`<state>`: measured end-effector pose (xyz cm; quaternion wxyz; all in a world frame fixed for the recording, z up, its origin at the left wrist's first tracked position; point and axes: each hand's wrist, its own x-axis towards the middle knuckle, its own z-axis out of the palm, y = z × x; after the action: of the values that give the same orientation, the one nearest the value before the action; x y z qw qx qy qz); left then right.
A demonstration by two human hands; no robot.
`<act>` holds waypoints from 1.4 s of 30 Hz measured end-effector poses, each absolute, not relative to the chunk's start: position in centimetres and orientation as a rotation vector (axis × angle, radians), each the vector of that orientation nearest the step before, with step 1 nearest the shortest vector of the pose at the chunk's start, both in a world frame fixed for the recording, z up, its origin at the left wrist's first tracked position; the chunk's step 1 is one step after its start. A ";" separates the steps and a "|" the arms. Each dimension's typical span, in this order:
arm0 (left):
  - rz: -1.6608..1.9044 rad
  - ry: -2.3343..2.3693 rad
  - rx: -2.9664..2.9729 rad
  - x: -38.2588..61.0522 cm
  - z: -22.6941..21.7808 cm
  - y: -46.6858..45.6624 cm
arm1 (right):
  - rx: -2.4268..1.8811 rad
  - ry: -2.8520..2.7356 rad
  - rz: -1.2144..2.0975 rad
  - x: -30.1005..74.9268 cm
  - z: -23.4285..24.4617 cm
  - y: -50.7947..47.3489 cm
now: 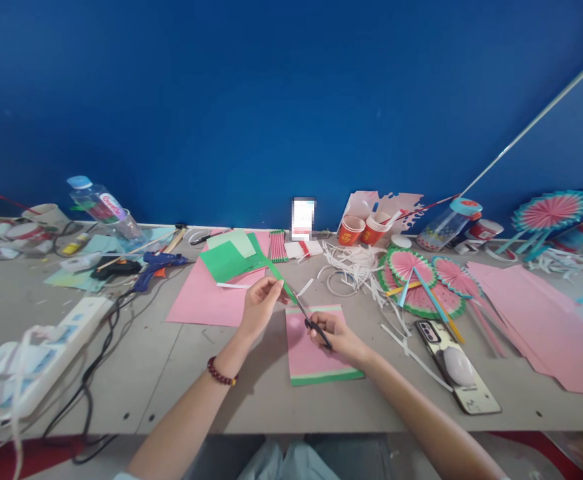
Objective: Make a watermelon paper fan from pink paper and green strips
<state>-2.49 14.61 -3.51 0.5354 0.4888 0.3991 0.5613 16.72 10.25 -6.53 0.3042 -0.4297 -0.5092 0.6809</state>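
Observation:
My left hand (262, 301), with a beaded bracelet at the wrist, pinches a narrow green paper strip (280, 275) over the middle of the table. Black-handled scissors (316, 328) are gripped in my right hand (335, 333), their blades pointing up and left to the strip's lower end. Whether the blades touch the paper is hard to make out. Beneath my right hand lies a pink sheet (311, 363) with green bands along its top and bottom edges. Beyond my left hand, a green sheet (226, 261) and a pale green piece rest on a larger pink sheet (196, 300).
A blue glue gun (154, 267) and a white power strip (66, 350) with cables lie left. Paper fans (421, 280), white paper scraps (354, 263) and a phone (464, 373) under a mouse lie right. Red paper cups (352, 230) and a bottle (104, 203) stand by the blue wall.

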 end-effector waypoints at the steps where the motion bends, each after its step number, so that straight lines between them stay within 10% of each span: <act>1: 1.338 0.949 1.163 -2.5 -3.5 14.6 | -1.134 -1.346 1.806 16.7 -6.5 10.3; 42: 1.359 0.961 1.176 -2.5 -3.4 14.5 | -1.170 -1.372 1.771 17.1 -7.3 10.4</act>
<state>-2.49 14.47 -3.36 0.5243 0.4912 0.4017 0.5679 17.05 10.41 -7.34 0.3023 -0.4411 -0.5174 0.6681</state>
